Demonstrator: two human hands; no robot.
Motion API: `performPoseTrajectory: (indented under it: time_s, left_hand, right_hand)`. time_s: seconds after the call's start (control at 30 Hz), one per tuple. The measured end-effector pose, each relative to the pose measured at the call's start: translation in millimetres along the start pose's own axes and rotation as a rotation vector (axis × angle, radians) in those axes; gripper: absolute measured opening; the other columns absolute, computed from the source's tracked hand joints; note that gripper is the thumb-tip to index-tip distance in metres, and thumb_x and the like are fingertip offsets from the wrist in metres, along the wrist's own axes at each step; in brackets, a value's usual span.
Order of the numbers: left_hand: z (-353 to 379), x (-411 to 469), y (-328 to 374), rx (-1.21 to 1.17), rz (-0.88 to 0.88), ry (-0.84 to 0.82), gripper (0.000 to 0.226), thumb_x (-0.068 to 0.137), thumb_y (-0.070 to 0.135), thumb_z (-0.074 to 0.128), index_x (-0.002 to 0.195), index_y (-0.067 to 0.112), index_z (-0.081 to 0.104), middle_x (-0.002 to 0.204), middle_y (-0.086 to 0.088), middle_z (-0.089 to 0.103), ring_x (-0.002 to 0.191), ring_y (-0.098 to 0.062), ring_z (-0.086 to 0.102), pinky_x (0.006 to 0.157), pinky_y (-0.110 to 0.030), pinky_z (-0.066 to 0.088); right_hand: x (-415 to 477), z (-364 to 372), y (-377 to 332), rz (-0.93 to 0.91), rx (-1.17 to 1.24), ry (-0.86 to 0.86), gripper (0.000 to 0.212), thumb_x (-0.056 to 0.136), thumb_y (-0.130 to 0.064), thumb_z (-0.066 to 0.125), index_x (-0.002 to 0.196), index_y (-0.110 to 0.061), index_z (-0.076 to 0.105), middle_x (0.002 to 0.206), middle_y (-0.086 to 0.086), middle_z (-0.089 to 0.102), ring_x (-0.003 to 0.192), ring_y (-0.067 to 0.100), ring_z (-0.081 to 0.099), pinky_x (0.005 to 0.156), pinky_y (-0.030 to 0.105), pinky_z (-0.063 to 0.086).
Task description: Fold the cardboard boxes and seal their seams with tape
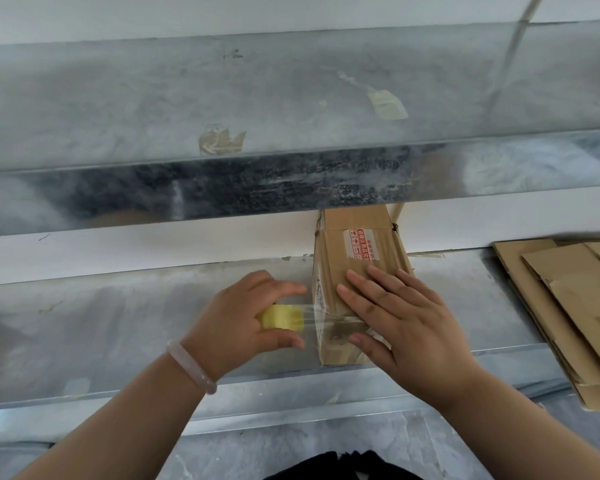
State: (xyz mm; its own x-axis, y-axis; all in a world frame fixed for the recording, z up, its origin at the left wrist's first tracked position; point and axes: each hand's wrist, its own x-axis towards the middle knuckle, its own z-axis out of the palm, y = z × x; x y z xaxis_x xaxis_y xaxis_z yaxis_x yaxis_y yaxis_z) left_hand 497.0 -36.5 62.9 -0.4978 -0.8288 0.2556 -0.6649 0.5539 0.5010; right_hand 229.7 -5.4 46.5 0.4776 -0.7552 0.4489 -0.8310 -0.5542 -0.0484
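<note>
Galvanised sheet metal formed the work shelf [118, 323] in the head view, with a white wall strip behind it and a second metal ledge [187, 98] overhanging above. Scraps of old tape [220, 142] stuck to that upper ledge.

On the shelf lay a folded cardboard box [333, 251], long side running away from the person, its far end tucked under the overhang. A white label with red print [361, 244] sat on its top face.

The left hand [236, 317], a pale bracelet [191, 367] at its wrist, curled round a yellow tape roll [281, 317] just beside the box's left side. A strip of clear tape [317, 315] ran taut from the roll onto the box's near end.

The right hand [406, 323] lay flat on the box's top, fingers straight and spread, the thumb touching the taped band.

Flattened cardboard sheets [568, 306] were stacked on the shelf, well apart to the right.
</note>
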Motion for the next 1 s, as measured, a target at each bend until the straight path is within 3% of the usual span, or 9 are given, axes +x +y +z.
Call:
performPoseTrajectory:
  time_s: [0.27,0.4,0.5,0.53,0.6,0.63,0.7,0.8,1.0]
  left_hand:
    - [21.4,-5.2,7.7,0.027,0.039,0.123,0.036,0.084,0.052,0.06,0.096,0.023,0.077,0.091,0.008,0.051,0.063,-0.005,0.049,0.059,-0.026,0.048]
    - [28.4,-1.8,20.9,-0.025,0.011,0.196,0.032,0.087,0.044,0.058,0.076,0.02,0.077,0.089,0.016,0.05,0.053,-0.005,0.047,0.057,-0.02,0.043]
    - [31.3,-6.1,24.0,-0.043,-0.019,0.186,0.031,0.086,0.043,0.058,0.074,0.021,0.077,0.088,0.016,0.051,0.054,-0.005,0.048,0.055,-0.021,0.043]
    - [31.9,-7.8,24.1,-0.053,-0.035,0.188,0.03,0.086,0.043,0.058,0.076,0.022,0.077,0.089,0.017,0.05,0.056,-0.005,0.049,0.057,-0.019,0.043]
    - [32.9,-11.1,23.5,-0.077,-0.057,0.201,0.029,0.087,0.044,0.057,0.081,0.024,0.078,0.091,0.018,0.049,0.061,-0.003,0.05,0.061,-0.014,0.041]
    - [33.6,-12.9,23.9,-0.091,-0.063,0.208,0.029,0.087,0.043,0.057,0.083,0.024,0.078,0.092,0.018,0.049,0.062,-0.002,0.051,0.063,-0.011,0.04]
    - [34.0,-16.5,25.3,-0.114,-0.071,0.218,0.029,0.087,0.043,0.058,0.087,0.022,0.078,0.093,0.018,0.05,0.063,-0.003,0.052,0.065,-0.009,0.039]
    - [32.8,-21.2,26.9,-0.123,-0.091,0.206,0.03,0.086,0.043,0.059,0.091,0.022,0.078,0.094,0.019,0.05,0.068,-0.004,0.054,0.066,-0.011,0.042]
    - [29.8,-24.9,25.9,-0.122,-0.14,0.189,0.02,0.081,0.035,0.068,0.097,0.027,0.074,0.097,0.018,0.052,0.092,0.002,0.053,0.076,-0.003,0.037]
  right_hand:
    - [-0.3,-0.5,1.4,-0.033,-0.004,-0.009,0.055,0.096,-0.052,0.049,0.143,-0.023,0.05,0.148,-0.004,0.048,0.138,0.02,0.043,0.107,0.05,0.042]
    - [-10.4,2.7,15.6,-0.057,0.253,0.12,0.055,0.103,-0.044,0.033,0.147,-0.013,0.043,0.153,0.004,0.041,0.142,0.021,0.038,0.114,0.043,0.033]
    - [-36.0,16.0,38.7,0.519,0.534,0.298,0.052,0.103,-0.043,0.025,0.148,-0.02,0.038,0.152,-0.002,0.039,0.14,0.019,0.036,0.116,0.034,0.028]
    - [-44.4,24.1,50.2,0.756,0.551,0.249,0.051,0.103,-0.045,0.026,0.148,-0.024,0.038,0.149,-0.003,0.041,0.139,0.018,0.036,0.115,0.034,0.027]
    - [-62.5,46.4,74.0,0.991,0.336,-0.154,0.048,0.102,-0.04,0.034,0.147,-0.022,0.04,0.147,0.003,0.044,0.136,0.023,0.036,0.113,0.036,0.027]
    - [-70.5,56.5,80.9,0.989,0.21,-0.361,0.047,0.102,-0.037,0.039,0.146,-0.021,0.042,0.145,0.005,0.046,0.133,0.025,0.039,0.111,0.037,0.029]
    - [-83.6,70.9,88.1,0.922,0.045,-0.512,0.038,0.098,-0.037,0.049,0.134,-0.023,0.053,0.134,0.002,0.052,0.121,0.025,0.045,0.101,0.037,0.039]
    - [-87.8,77.0,86.7,0.98,0.092,-0.41,0.018,0.096,-0.026,0.055,0.109,-0.016,0.062,0.114,0.007,0.055,0.099,0.025,0.051,0.086,0.039,0.046]
    - [-89.6,30.4,43.9,1.247,0.478,0.024,0.021,0.1,-0.02,0.037,0.104,-0.021,0.058,0.079,0.005,0.059,0.065,0.023,0.054,0.053,0.039,0.045]
